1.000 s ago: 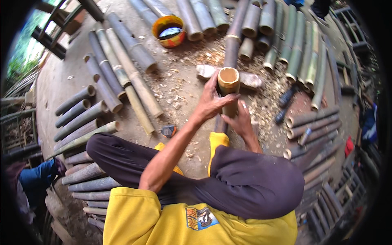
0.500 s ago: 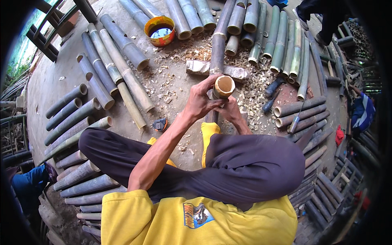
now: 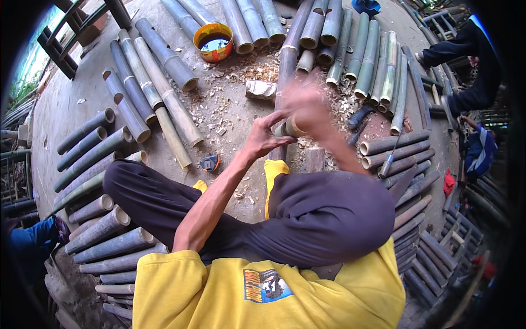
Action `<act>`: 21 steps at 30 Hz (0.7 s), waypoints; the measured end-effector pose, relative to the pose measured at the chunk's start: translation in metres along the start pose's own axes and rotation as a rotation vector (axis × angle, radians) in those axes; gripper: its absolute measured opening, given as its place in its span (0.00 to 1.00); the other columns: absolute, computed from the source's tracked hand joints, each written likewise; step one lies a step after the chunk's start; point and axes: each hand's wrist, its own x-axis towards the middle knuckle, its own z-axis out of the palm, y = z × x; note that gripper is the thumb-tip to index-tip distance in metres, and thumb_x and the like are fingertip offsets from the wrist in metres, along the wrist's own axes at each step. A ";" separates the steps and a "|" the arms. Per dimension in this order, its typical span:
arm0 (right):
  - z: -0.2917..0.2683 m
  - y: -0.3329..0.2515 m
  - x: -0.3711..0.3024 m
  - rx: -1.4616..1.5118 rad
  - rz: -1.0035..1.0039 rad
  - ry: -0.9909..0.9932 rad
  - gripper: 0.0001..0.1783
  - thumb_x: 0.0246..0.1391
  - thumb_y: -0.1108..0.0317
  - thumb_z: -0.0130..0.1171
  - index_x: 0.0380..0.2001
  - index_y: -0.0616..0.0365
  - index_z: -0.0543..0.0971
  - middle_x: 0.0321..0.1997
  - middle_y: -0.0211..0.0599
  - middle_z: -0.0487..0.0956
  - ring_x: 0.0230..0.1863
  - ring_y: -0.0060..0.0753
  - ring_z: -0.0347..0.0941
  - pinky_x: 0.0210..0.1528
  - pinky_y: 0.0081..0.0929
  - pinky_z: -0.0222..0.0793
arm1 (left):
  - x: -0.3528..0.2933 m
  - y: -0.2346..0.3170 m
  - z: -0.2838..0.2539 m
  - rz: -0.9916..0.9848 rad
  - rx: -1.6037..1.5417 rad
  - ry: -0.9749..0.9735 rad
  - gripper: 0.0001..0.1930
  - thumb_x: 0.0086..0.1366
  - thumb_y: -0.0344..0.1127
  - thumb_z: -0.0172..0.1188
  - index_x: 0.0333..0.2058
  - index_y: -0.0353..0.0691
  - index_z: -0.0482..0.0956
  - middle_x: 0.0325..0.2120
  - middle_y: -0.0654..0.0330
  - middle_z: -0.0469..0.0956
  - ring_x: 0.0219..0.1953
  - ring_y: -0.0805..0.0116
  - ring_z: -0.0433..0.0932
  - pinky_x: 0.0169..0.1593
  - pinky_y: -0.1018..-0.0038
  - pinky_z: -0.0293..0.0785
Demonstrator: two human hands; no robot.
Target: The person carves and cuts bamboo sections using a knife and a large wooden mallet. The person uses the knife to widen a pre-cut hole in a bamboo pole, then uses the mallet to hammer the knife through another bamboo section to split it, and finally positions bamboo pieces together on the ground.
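A short bamboo tube (image 3: 290, 128) sits between the two hands, low in front of the person and a little beyond the shins. The left hand (image 3: 266, 136) grips it from the left side, thumb on the near side and fingers reaching round the far side. The right hand (image 3: 308, 104) is over the tube's upper right, smeared by motion blur and covering part of it; whether it is closed, open or touching the tube, I cannot tell.

From this view the tube lies in front of a long dark bamboo pole (image 3: 287, 61), which runs away from the person; contact between the two is unclear. Just left of the pole is a pale block (image 3: 261, 90), and a smaller brown block (image 3: 315, 160) stands near the tube on its right. A foot in a yellow sock (image 3: 275, 169) is close below the tube.

Farther out, pale shavings (image 3: 344, 104) litter the ground, with a dark-handled tool (image 3: 359, 117) to the right. A tape measure (image 3: 210, 162) lies left of the left hand. Beyond are a red and yellow bowl (image 3: 213, 56) of dark liquid, green bamboo lengths (image 3: 375, 57) at upper right and stacked tubes (image 3: 90, 148) along the left.
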 end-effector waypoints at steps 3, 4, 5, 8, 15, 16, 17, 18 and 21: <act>0.025 0.026 -0.023 -0.185 0.152 -0.493 0.20 0.45 0.64 0.56 0.42 0.64 0.75 0.48 0.47 0.74 0.48 0.41 0.71 0.44 0.35 0.70 | -0.005 -0.032 0.001 -0.046 0.158 0.116 0.37 0.44 0.33 0.70 0.55 0.39 0.66 0.50 0.52 0.73 0.54 0.62 0.71 0.58 0.65 0.65; 0.022 0.036 -0.023 -0.203 0.073 -0.598 0.20 0.44 0.63 0.57 0.41 0.64 0.75 0.49 0.49 0.74 0.48 0.43 0.71 0.44 0.37 0.69 | -0.015 -0.044 -0.004 -0.114 0.145 0.101 0.35 0.46 0.32 0.68 0.55 0.41 0.67 0.50 0.52 0.73 0.55 0.62 0.70 0.57 0.63 0.66; 0.012 0.034 -0.004 -0.216 -0.083 -0.571 0.21 0.42 0.62 0.58 0.40 0.64 0.75 0.50 0.50 0.73 0.49 0.45 0.71 0.44 0.39 0.69 | -0.027 -0.050 -0.011 -0.223 0.165 0.113 0.34 0.46 0.30 0.67 0.55 0.40 0.68 0.50 0.52 0.73 0.54 0.61 0.71 0.56 0.63 0.67; -0.006 -0.016 0.040 0.124 0.126 0.013 0.18 0.59 0.62 0.46 0.40 0.65 0.78 0.39 0.46 0.80 0.40 0.36 0.76 0.49 0.32 0.68 | -0.086 -0.072 -0.056 -0.494 0.233 0.231 0.32 0.46 0.28 0.65 0.54 0.39 0.69 0.48 0.53 0.74 0.52 0.60 0.72 0.54 0.63 0.68; 0.045 0.025 -0.024 -0.127 0.512 -0.466 0.16 0.57 0.64 0.43 0.23 0.60 0.76 0.27 0.39 0.78 0.30 0.38 0.75 0.42 0.33 0.70 | -0.018 -0.047 0.014 -0.148 0.206 0.276 0.35 0.45 0.33 0.69 0.55 0.40 0.67 0.51 0.54 0.72 0.53 0.60 0.71 0.56 0.66 0.67; 0.036 0.028 -0.025 -0.104 0.602 -0.605 0.15 0.57 0.64 0.44 0.26 0.60 0.78 0.29 0.40 0.79 0.32 0.37 0.75 0.42 0.32 0.71 | -0.021 -0.038 0.034 -0.016 0.247 0.268 0.37 0.46 0.35 0.70 0.56 0.41 0.65 0.52 0.53 0.70 0.54 0.60 0.70 0.57 0.67 0.67; 0.036 0.031 -0.038 0.054 0.581 -0.251 0.14 0.57 0.64 0.46 0.30 0.61 0.78 0.31 0.42 0.79 0.33 0.35 0.75 0.43 0.30 0.71 | -0.012 -0.032 0.046 0.070 0.182 0.261 0.36 0.44 0.33 0.71 0.54 0.40 0.66 0.51 0.52 0.71 0.54 0.58 0.71 0.56 0.68 0.67; 0.027 0.035 -0.060 0.187 0.730 -0.009 0.13 0.56 0.65 0.48 0.35 0.62 0.78 0.33 0.44 0.79 0.36 0.35 0.75 0.45 0.30 0.70 | 0.005 -0.025 0.056 0.170 0.114 0.258 0.36 0.43 0.31 0.71 0.53 0.40 0.67 0.49 0.51 0.72 0.53 0.57 0.71 0.55 0.68 0.68; 0.017 0.043 -0.137 0.535 0.919 0.758 0.17 0.54 0.67 0.53 0.46 0.64 0.75 0.38 0.48 0.79 0.43 0.35 0.75 0.48 0.29 0.69 | 0.014 -0.030 0.081 0.178 0.207 0.243 0.32 0.40 0.26 0.68 0.48 0.38 0.70 0.42 0.52 0.74 0.46 0.53 0.73 0.50 0.65 0.69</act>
